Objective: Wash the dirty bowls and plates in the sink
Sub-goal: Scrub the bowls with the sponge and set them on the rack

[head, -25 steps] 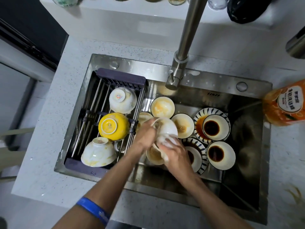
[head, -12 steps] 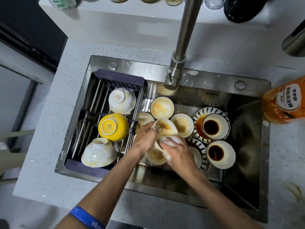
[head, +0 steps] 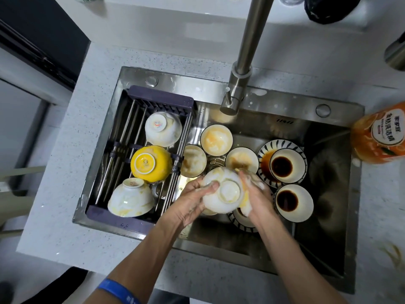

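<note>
left hand (head: 192,202) grips bowl (head: 223,191) | right hand (head: 258,200) clutches half-hidden sponge (head: 246,208)

Home kitchen, steel sink (head: 274,119), faucet (head: 245,62), dish rack (head: 160,98)

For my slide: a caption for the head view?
Both hands scrub an upturned white bowl over the sink.

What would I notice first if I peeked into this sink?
Probably the two soapy hands in the middle: the left hand holds an upside-down white bowl while the right hand rubs it. Next, the bright yellow bowl lying bottom-up in the rack on the left. On the right sit two bowls of dark sauce.
</note>
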The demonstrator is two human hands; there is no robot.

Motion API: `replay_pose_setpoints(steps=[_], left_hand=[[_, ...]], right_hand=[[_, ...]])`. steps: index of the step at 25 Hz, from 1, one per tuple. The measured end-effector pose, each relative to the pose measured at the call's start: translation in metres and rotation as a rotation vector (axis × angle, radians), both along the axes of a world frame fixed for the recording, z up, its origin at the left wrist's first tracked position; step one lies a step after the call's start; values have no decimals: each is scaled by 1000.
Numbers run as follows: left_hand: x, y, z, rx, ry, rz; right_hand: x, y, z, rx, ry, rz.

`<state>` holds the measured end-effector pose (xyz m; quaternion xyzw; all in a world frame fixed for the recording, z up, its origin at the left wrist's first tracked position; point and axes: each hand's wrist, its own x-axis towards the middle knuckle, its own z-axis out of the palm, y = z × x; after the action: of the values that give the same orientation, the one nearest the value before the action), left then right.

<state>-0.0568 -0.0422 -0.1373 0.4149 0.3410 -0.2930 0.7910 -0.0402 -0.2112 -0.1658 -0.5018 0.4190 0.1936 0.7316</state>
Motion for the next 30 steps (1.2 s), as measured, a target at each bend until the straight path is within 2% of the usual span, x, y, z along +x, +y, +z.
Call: replay_pose_setpoints(steps=[1, 3, 4, 6, 7, 8, 10, 15, 17, 19, 21, 23, 24, 27, 30], left_hand=[[-2, -3, 5, 46, -45, -39], [-11, -10, 8, 268, -124, -171], [-17, -11, 3, 465, -178, -308], [-29, -12, -14, 965, -294, -732], [-34, -10, -20, 1174, -298, -933], [-38, -10, -24, 1282, -254, -1068], [-44, -13, -34, 1355, -193, -1204], [-33, -9, -55, 1537, -178, -1492], [-29, -5, -57, 1518, -214, -1507], [-28, -17, -51, 1479, -339, -1362], [-30, -43, -52, 1248, -423, -1190], [-28, -73, -64, 996, -397, -1065], [-25, -85, -75, 969, -371, -1059], [-24, -109, -104, 1054, -343, -1043], [-24, -116, -118, 1099, -299, -811]], right_hand=[[4, 7, 4, -69, -54, 44], [6, 20, 4, -265, -163, 244], [4, 26, 5, -380, -198, 353], [-4, 30, 4, -560, -214, 510], [-8, 27, 5, -602, -190, 518], [-13, 22, 5, -622, -156, 497], [-20, 11, 6, -628, -112, 427], [-32, -13, 12, -568, 0, 273], [-37, -23, 13, -569, 37, 208], [-41, -35, 15, -569, 70, 147], [-43, -45, 16, -558, 85, 111], [-46, -55, 13, -555, 84, 103], [-48, -60, 11, -554, 81, 106], [-55, -73, 9, -561, 67, 119], [-66, -82, 7, -560, 42, 127]])
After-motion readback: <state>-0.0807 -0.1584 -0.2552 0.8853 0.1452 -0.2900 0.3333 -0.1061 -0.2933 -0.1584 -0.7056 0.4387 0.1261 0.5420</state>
